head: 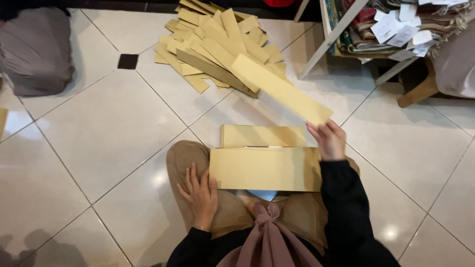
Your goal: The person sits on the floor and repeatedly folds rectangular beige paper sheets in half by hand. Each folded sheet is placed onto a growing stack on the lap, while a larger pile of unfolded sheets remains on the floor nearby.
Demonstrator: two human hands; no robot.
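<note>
Tiled floor, cardboard strip pinched at right hand fingertips

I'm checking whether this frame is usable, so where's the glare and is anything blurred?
Head view: bright glare spots sit on the glossy floor tiles, near the left hand and at lower right; the cardboard strip held in the right hand looks slightly motion-soft; the strip pile and the folded box on the lap read sharp.
</note>
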